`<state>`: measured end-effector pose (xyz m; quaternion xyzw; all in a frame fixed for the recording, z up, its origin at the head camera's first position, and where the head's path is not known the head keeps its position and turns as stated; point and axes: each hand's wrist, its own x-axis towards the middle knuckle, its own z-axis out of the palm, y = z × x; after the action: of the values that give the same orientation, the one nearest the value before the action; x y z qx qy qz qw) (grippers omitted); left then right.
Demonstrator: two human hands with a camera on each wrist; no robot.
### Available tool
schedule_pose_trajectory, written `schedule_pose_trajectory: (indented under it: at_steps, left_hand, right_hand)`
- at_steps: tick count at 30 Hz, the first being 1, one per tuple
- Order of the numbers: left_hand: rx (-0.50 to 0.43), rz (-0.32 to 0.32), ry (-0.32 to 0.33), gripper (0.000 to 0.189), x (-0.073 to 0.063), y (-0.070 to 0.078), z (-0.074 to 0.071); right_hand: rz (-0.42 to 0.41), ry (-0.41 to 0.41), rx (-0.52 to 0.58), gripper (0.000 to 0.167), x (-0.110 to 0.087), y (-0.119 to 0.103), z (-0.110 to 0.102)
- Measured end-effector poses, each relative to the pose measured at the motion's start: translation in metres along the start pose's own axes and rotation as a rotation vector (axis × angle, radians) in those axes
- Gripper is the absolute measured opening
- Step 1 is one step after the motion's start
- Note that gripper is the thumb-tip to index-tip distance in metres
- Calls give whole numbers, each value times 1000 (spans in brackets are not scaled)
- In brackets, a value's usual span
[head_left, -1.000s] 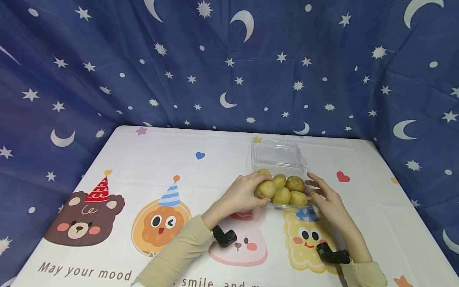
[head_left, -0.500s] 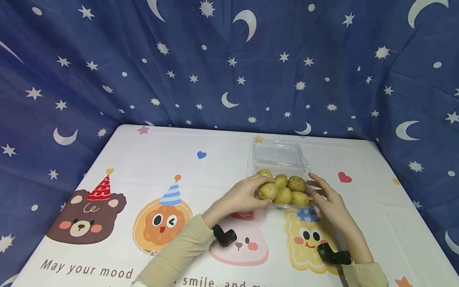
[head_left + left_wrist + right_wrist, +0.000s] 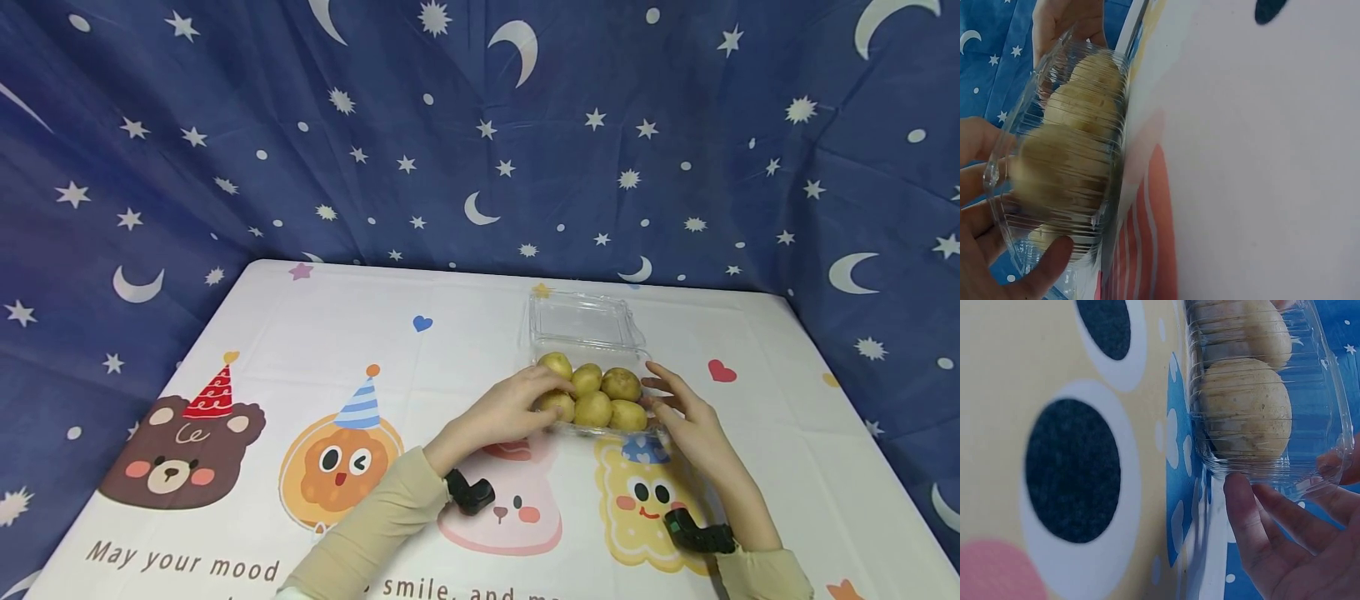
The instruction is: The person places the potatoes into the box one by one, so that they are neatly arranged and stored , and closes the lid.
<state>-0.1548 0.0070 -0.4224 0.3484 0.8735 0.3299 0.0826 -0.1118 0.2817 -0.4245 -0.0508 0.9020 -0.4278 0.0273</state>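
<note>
Several yellow-brown potatoes (image 3: 592,408) lie in two rows in a clear plastic box (image 3: 600,432), its hinged lid (image 3: 577,321) laid back away from me. My left hand (image 3: 506,408) curls its fingers and thumb round the front-left potato (image 3: 558,408), partly hiding it. That potato looks blurred through the ribbed wall in the left wrist view. At the box's right end is my right hand (image 3: 690,425), fingers fairly straight. In the right wrist view its thumb (image 3: 1239,497) touches the box's lower corner, and other fingers reach the end wall and rim.
A white tablecloth (image 3: 360,300) printed with cartoon faces and hearts covers the table. Behind it hangs a dark blue curtain (image 3: 450,150) with moons and stars. Black camera mounts (image 3: 471,493) sit on both wrists.
The front-left potato has settled lower into the box, and my left fingers now cover more of it. My right hand keeps its place at the box's end. The head view has shifted slightly.
</note>
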Motion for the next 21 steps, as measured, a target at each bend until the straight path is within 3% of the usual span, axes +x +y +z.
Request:
schedule_pose_trajectory:
  at_steps: [21]
  left_hand:
    - [-32, 8, 35, 30, -2, -3, -3]
  right_hand:
    - [7, -1, 2, 52, 0, 0, 0]
